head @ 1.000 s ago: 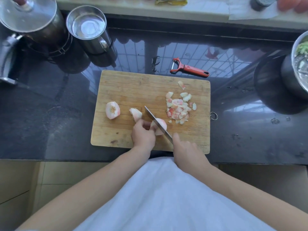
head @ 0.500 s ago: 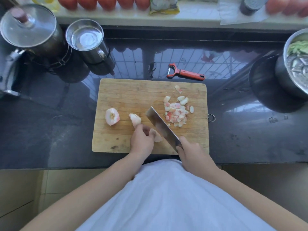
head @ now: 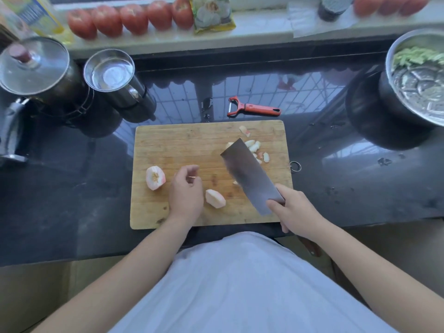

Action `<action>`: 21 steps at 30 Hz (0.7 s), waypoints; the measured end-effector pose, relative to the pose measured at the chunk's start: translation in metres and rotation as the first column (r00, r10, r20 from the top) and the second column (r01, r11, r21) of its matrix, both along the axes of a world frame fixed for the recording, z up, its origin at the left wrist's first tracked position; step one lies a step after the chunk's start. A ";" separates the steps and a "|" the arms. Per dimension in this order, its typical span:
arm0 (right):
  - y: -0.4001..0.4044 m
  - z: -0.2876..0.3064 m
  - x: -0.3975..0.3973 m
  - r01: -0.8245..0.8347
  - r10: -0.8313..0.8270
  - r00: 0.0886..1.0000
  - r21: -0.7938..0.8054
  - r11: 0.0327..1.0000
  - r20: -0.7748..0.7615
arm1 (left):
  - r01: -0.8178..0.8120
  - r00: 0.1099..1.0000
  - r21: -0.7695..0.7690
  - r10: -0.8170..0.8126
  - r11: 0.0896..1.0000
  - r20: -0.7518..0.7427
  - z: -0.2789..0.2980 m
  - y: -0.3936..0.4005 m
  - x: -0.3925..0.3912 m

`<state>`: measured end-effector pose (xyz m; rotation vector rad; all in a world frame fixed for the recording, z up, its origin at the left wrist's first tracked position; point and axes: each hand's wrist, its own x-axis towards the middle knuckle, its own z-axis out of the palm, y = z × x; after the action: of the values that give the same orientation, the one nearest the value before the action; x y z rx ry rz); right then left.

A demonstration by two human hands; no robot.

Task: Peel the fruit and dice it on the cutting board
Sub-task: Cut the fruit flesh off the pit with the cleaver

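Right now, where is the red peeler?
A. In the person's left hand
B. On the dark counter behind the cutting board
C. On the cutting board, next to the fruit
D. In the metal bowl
B: the red peeler lies on the dark counter just beyond the far edge of the cutting board, and no hand touches it.

The cleaver [head: 249, 175] no longer stands edge-down in the fruit: the right hand [head: 294, 210] now holds it with its flat side up, over the diced pieces [head: 255, 146], hiding most of the pile. The left hand [head: 186, 192] has let go of the wedge [head: 215, 199], which lies just beside it, and its fingers hang loosely curled above the cutting board [head: 168, 145].
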<state>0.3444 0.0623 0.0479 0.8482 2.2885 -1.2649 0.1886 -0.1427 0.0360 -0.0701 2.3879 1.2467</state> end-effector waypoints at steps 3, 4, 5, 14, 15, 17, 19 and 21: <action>0.007 -0.009 0.002 -0.036 0.036 0.999 0.018 0.999 0.026 | -0.019 1.000 0.022 0.020 1.000 -0.006 0.004 0.007 -0.018; 0.008 -0.012 0.003 -0.048 0.047 0.998 0.020 0.999 0.033 | -0.023 1.000 0.034 0.023 0.999 -0.010 0.004 0.008 -0.023; 0.009 -0.015 0.004 -0.059 0.058 0.998 0.016 0.998 0.036 | -0.029 1.000 0.055 0.030 0.998 -0.010 0.004 0.008 -0.027; 0.008 -0.019 0.021 -0.363 0.392 0.920 0.334 0.870 -0.023 | 0.194 0.965 0.358 -0.243 0.914 0.097 0.029 0.021 -0.055; 0.007 -0.019 0.023 -0.386 0.449 0.892 0.422 0.820 -0.057 | 0.281 0.929 0.356 -0.345 0.891 0.131 0.033 0.027 -0.059; 0.005 -0.020 0.028 -0.415 0.574 0.814 0.597 0.686 -0.094 | 0.466 0.818 0.278 -0.529 0.840 0.228 0.040 0.041 -0.067; 0.003 -0.021 0.032 -0.460 0.649 0.760 0.671 0.582 -0.041 | 0.649 0.658 0.164 -0.657 0.743 0.368 0.043 0.060 -0.072; 0.002 -0.025 0.036 -0.478 0.668 0.745 0.702 0.527 0.006 | 0.844 0.432 0.081 -0.760 0.531 0.486 0.045 0.080 -0.068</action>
<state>0.3802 0.0646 0.0227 -0.0006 2.9292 -0.2220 0.1205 -0.0631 0.0807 0.6084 1.6783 0.4456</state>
